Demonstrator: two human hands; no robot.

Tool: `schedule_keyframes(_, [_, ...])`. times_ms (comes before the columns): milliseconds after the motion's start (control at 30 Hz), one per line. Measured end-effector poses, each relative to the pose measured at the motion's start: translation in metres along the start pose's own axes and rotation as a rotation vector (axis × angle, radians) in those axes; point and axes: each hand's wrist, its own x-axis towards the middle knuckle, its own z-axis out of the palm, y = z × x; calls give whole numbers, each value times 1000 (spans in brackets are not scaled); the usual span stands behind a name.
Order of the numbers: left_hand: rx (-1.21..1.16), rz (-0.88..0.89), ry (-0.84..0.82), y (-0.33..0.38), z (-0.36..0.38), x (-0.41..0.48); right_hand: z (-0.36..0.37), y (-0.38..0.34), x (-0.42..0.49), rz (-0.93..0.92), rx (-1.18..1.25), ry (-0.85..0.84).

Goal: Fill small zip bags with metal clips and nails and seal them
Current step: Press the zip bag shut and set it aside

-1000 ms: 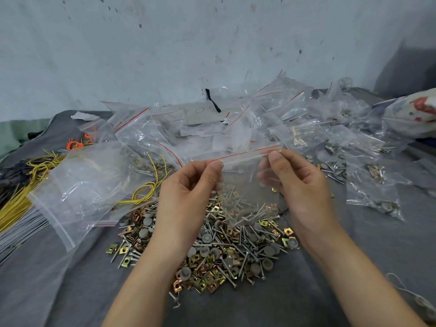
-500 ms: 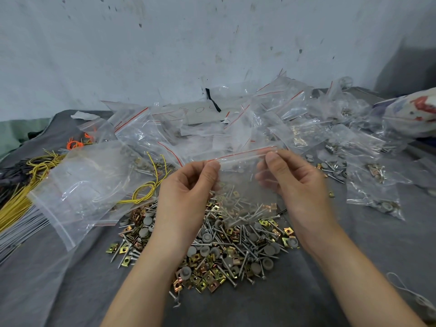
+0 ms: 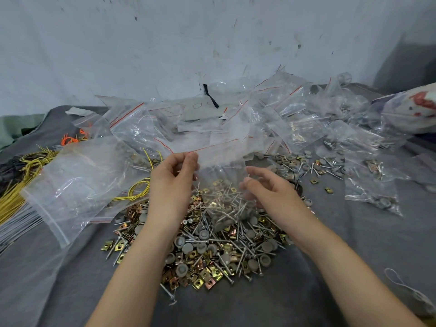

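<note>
My left hand [image 3: 172, 182] pinches the top left corner of a small clear zip bag [image 3: 221, 159] with a red line along its mouth. The bag hangs over the pile, with nails and grey caps gathered in its bottom. My right hand [image 3: 271, 192] sits lower, beside the bag's right edge, its fingers loosely curled and holding nothing. Below both hands, a pile of brass clips, nails and grey caps [image 3: 212, 256] is spread on the grey cloth.
A large clear bag [image 3: 77, 185] lies to the left, over yellow wires [image 3: 14, 197]. A heap of zip bags [image 3: 283, 119] fills the back against the wall. More filled bags [image 3: 370, 194] and loose parts lie to the right. A white string [image 3: 405, 286] lies near the bottom right.
My right hand has let go of the bag's top right corner and dropped lower. The bag now hangs from my left hand alone.
</note>
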Motion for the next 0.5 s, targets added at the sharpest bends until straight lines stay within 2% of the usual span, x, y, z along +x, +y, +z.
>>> schedule_keyframes(100, [15,29,-19,2,1,0,1,-1,2,-25,37,19])
schedule_keyframes(200, [59,110,-84,7,2,-5,0,-6,3,-164,18,152])
schedule_keyframes(267, [91,169,-126,11,3,-10,-3,-12,1,-334,-95,265])
schedule_keyframes(333, [101,202,-145,14,5,-14,-5,-18,-2,-484,-242,300])
schedule_keyframes(500, [101,216,-158,17,5,-19,-6,-21,-5,-547,-478,322])
